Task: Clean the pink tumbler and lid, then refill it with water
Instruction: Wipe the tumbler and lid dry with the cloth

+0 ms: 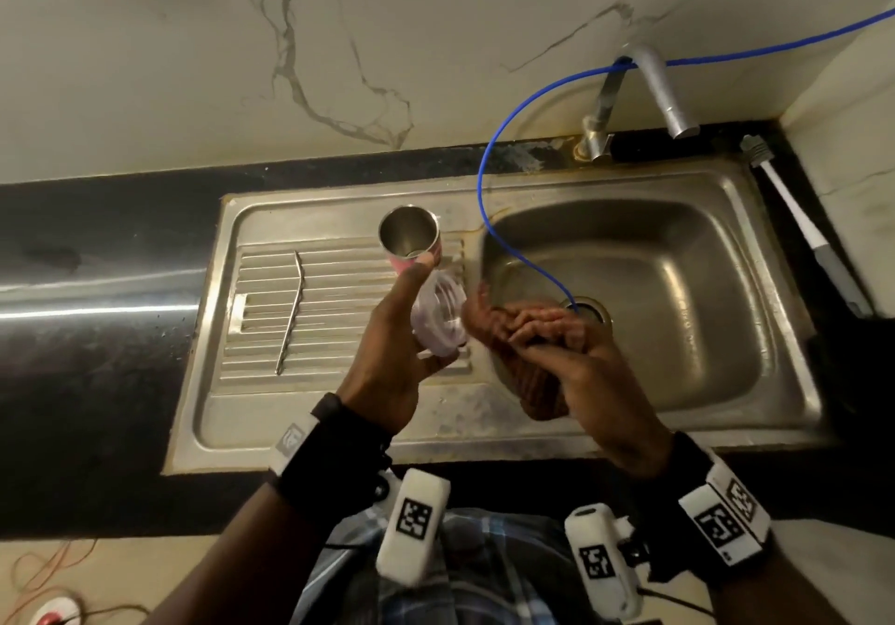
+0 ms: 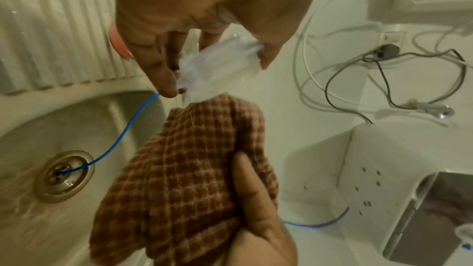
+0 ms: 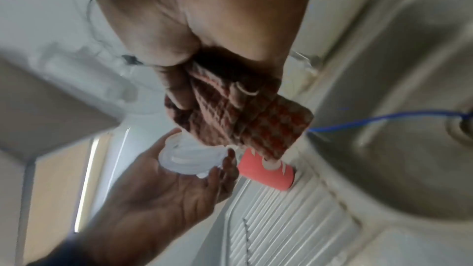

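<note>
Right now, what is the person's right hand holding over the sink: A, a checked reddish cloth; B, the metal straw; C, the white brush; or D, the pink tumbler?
A: the right hand grips the checked reddish cloth against the clear lid held by the left hand, while the metal straw lies on the drainboard and the pink tumbler stands there too.

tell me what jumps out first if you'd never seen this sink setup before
The two hands meeting over the sink's edge draw the eye: the left hand holds a clear lid while the right hand presses a bunched reddish checked cloth against it. Behind them the open pink tumbler stands upright on the ribbed drainboard, with a bent metal straw to its left. A bright blue tube loops from the tap down into the drain.
</note>
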Motion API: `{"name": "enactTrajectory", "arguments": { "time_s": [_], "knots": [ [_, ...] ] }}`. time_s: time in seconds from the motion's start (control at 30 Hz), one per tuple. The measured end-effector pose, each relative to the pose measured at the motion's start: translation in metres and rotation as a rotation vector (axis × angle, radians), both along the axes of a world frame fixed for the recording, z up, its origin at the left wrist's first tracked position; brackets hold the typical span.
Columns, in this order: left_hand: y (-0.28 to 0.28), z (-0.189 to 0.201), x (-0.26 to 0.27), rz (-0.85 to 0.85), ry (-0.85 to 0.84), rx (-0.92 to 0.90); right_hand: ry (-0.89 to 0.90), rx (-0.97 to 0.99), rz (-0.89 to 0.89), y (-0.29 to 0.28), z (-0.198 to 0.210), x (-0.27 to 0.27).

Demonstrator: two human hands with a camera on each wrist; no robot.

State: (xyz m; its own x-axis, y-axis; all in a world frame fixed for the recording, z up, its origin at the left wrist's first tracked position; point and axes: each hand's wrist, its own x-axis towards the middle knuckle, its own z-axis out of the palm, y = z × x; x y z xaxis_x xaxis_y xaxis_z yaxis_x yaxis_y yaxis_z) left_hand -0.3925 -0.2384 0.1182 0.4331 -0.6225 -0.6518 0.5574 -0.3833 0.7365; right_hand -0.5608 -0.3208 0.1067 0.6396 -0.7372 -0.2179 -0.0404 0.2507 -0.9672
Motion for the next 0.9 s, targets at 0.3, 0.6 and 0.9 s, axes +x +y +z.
{"name": "enactTrajectory", "arguments": {
  "time_s": [0.3, 0.6, 0.9],
  "knots": [
    [0.012, -0.043, 0.023, -0.024, -0.123, -0.064, 0.09, 0.465, -0.289, 0.0, -0.026, 0.011],
    [0.009, -0.114, 0.048, -0.217, -0.695, 0.199, 0.087, 0.634, -0.338, 0.002, -0.04, 0.004],
    [0.011, -0.144, 0.051, -0.459, -1.12, 0.238, 0.066, 0.647, -0.402, 0.009, -0.055, -0.02]
  ]
}}
